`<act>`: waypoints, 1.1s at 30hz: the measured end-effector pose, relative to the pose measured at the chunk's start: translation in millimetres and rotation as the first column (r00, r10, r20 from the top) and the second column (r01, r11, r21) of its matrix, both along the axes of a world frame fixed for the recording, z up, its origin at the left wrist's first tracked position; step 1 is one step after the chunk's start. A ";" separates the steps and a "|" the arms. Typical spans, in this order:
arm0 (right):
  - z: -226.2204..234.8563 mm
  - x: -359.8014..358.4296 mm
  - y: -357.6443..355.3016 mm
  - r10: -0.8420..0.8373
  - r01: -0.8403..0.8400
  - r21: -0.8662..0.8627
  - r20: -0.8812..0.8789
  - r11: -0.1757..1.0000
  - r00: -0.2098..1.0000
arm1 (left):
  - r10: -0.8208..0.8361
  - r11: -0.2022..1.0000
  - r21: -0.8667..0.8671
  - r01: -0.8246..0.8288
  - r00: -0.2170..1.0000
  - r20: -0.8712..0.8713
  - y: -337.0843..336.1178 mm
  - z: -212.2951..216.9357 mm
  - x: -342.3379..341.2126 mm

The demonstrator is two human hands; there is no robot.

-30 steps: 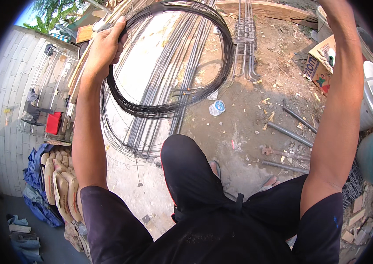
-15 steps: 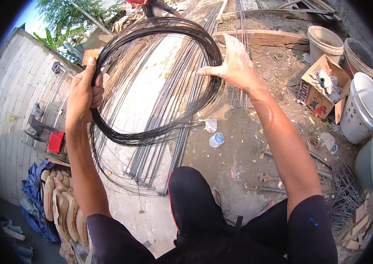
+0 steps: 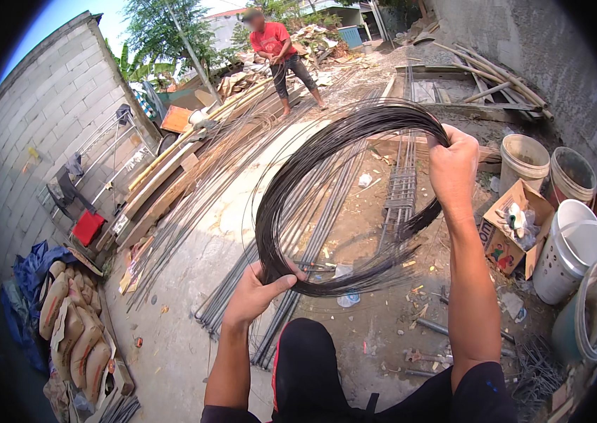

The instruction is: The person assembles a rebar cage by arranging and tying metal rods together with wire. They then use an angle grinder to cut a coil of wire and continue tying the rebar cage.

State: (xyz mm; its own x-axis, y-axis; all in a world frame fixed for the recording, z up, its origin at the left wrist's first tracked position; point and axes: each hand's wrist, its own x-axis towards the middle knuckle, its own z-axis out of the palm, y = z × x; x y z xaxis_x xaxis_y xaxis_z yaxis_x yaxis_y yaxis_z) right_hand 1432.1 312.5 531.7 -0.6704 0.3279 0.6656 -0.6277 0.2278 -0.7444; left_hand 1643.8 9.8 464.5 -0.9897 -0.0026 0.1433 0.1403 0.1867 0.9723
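A large coil of thin dark wire (image 3: pixel 269 225) is held up in front of me, tilted, with loose strands straying from its ring. My right hand (image 3: pixel 452 169) is closed in a fist around its upper right side. At the lower left, my left hand (image 3: pixel 260 290) grips the ring, thumb across the front and the other fingers partly hidden behind the wire. Below the coil, long grey steel bars (image 3: pixel 217 310) lie on the concrete. Through the ring I see a tied bundle of bars (image 3: pixel 401 194) on the dirt.
Buckets (image 3: pixel 570 243) and an open cardboard box (image 3: pixel 517 218) stand along the right. Filled sacks (image 3: pixel 76 331) are stacked at left near a block wall (image 3: pixel 34 141). Timber planks (image 3: pixel 164 201) lie farther off. A person in a red shirt (image 3: pixel 274 42) stands at the back.
My right hand, open beside the coil before, now grips its upper right. My left hand has shifted down to the lower edge. The coil has moved right, and the view has lifted.
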 end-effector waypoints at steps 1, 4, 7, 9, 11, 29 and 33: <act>-5.0 -1.5 -5.7 0.000 0.000 0.007 -0.016 1.000 1.000 | -0.014 1.000 0.011 0.014 1.000 0.001 18.3 -5.8 -0.2; -3.2 1.9 -19.4 0.011 -0.010 -0.023 0.046 1.000 0.999 | -0.094 0.990 0.108 0.091 0.995 0.021 14.1 5.0 6.1; -13.6 -19.9 -7.5 -0.027 0.027 0.009 0.055 1.000 0.998 | 0.114 0.977 0.184 -0.104 0.993 -0.044 -9.0 46.0 5.0; -20.3 -23.9 3.3 -0.066 0.058 0.093 0.088 0.994 0.994 | 0.275 0.960 -0.004 -0.281 0.941 -0.195 -20.7 78.0 -4.4; -22.5 -17.2 -0.8 -0.052 0.003 0.301 0.157 0.954 0.986 | 0.273 0.937 -0.132 -0.325 0.912 -0.306 -37.3 108.2 -9.7; -3.3 45.0 -81.9 0.159 0.163 0.654 -0.404 0.739 0.901 | 0.024 0.907 -0.420 -0.014 1.000 0.019 11.2 135.4 -41.0; 18.0 27.1 -68.4 -0.033 0.334 0.633 -0.438 0.699 0.898 | -0.098 0.891 -0.453 0.030 0.987 -0.128 10.7 139.3 -53.3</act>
State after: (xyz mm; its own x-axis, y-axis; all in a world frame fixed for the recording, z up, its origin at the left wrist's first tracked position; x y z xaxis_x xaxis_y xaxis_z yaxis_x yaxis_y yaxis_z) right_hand 1459.3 244.1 549.8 -0.3027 -0.2247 0.9262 -0.7002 0.7117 -0.0562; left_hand 1590.6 20.5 603.8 -0.9540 0.1586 0.2545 0.2985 0.5832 0.7555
